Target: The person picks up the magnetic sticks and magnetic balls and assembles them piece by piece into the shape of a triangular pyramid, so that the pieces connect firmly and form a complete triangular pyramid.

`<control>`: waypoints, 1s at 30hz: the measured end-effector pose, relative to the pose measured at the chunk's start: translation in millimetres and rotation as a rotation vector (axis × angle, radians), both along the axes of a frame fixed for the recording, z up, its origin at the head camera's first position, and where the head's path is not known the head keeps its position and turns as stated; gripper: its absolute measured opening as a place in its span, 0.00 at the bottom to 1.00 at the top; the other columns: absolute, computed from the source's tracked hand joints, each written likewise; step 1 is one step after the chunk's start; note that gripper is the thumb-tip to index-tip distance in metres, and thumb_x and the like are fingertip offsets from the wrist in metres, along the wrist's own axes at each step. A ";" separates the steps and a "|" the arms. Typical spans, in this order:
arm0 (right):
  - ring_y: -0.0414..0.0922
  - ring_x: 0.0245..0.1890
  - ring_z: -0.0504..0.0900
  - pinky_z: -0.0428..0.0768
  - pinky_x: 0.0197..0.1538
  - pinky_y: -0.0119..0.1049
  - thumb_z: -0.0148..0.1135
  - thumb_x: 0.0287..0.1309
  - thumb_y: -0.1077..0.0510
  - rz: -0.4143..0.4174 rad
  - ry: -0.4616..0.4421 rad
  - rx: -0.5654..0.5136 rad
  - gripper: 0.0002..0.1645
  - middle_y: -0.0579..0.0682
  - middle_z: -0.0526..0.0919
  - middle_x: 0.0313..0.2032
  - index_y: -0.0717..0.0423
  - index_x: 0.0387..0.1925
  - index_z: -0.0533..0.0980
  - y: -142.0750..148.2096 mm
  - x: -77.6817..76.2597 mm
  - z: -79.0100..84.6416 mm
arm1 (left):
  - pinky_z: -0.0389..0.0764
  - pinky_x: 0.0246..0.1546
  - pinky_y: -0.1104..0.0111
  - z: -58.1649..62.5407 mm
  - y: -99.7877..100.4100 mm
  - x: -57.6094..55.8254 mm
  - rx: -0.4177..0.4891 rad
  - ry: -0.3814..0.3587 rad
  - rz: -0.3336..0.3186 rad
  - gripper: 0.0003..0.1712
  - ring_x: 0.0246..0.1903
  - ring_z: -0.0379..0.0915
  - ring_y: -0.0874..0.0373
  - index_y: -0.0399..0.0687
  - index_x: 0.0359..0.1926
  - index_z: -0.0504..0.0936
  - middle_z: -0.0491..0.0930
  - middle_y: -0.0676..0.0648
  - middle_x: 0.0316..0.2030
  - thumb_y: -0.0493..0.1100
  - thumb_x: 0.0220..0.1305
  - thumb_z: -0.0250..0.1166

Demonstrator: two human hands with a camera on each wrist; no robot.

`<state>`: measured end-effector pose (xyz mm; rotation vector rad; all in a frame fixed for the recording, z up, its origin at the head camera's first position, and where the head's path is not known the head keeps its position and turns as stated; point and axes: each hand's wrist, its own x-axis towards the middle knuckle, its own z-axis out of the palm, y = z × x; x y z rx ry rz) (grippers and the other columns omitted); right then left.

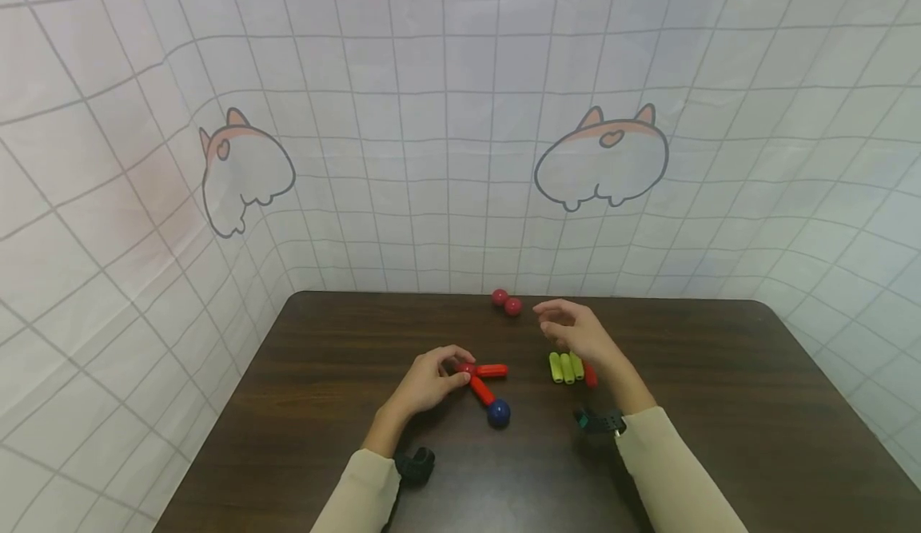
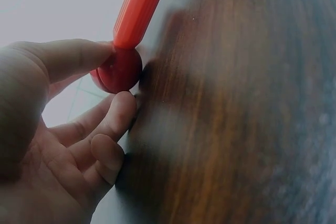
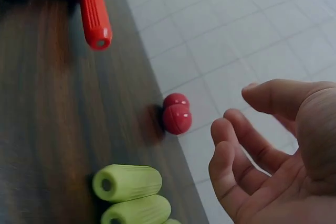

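Observation:
My left hand (image 1: 426,381) pinches a red ball (image 2: 123,73) between thumb and fingers, low over the dark table. Two ridged red rods join this ball: one rod (image 1: 492,371) points right with a bare end showing a small grey tip, the other (image 1: 482,391) runs toward me to a dark blue ball (image 1: 499,414). My right hand (image 1: 576,332) holds nothing, its fingers loosely bent and apart from the thumb. It hovers just beyond several yellow-green rods (image 1: 566,367) lying side by side, to the right of two loose red balls (image 3: 177,114).
Beside the yellow-green rods lies another red rod (image 1: 590,375), partly covered by the right forearm. The wooden table (image 1: 345,413) ends at a white grid-patterned curtain (image 1: 432,157) at the back and sides. Both wrists wear black camera straps.

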<state>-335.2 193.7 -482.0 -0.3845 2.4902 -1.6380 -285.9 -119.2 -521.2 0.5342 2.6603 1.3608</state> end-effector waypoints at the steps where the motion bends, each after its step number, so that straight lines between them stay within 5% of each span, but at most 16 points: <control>1: 0.59 0.55 0.82 0.82 0.48 0.45 0.60 0.72 0.57 0.011 -0.002 0.015 0.21 0.67 0.78 0.61 0.56 0.63 0.76 -1.9 -5.6 0.4 | 0.74 0.30 0.65 0.1 -0.1 0.0 0.000 -0.001 0.001 0.12 0.28 0.72 0.56 0.57 0.52 0.84 0.83 0.47 0.46 0.45 0.69 0.69; 7: 0.53 0.54 0.81 0.82 0.51 0.51 0.60 0.72 0.57 0.058 -0.036 0.123 0.22 0.63 0.78 0.63 0.55 0.65 0.76 -11.1 -33.9 3.2 | 0.74 0.29 0.65 -0.9 -0.1 -0.6 -0.001 0.003 0.004 0.12 0.28 0.72 0.57 0.58 0.51 0.84 0.83 0.48 0.45 0.45 0.68 0.69; 16: 0.53 0.53 0.82 0.82 0.53 0.49 0.61 0.70 0.56 0.075 -0.088 0.237 0.24 0.60 0.77 0.65 0.53 0.65 0.75 -28.4 -55.7 11.4 | 0.75 0.30 0.65 0.8 -0.7 -0.3 0.004 0.003 0.003 0.12 0.28 0.72 0.57 0.57 0.51 0.85 0.83 0.48 0.45 0.45 0.68 0.69; 30: 0.50 0.45 0.82 0.82 0.41 0.39 0.62 0.69 0.61 0.081 -0.031 0.239 0.24 0.63 0.72 0.66 0.55 0.64 0.75 -41.8 -74.8 -7.9 | 0.74 0.30 0.66 -0.4 -0.7 -0.9 -0.004 0.003 0.010 0.11 0.27 0.72 0.58 0.57 0.51 0.85 0.83 0.48 0.44 0.45 0.68 0.69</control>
